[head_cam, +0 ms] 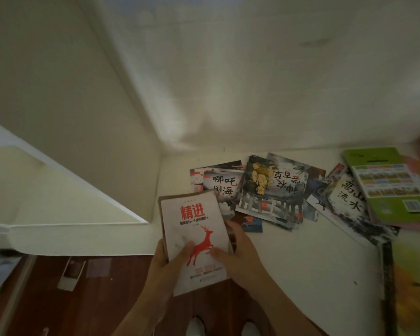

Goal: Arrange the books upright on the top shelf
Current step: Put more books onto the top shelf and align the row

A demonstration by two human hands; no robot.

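On white shelf (301, 258) | two hands grip one deer-cover book (195, 236)

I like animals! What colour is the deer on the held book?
Red, on the white paperback book; head view.

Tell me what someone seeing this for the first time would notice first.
The eye lands on the white book with the red deer, held low in the centre by both hands: the left hand grips its left edge, the right hand its right side. Behind it, picture books lie flat and overlapping across the white shelf, with a green book on top at the far right.
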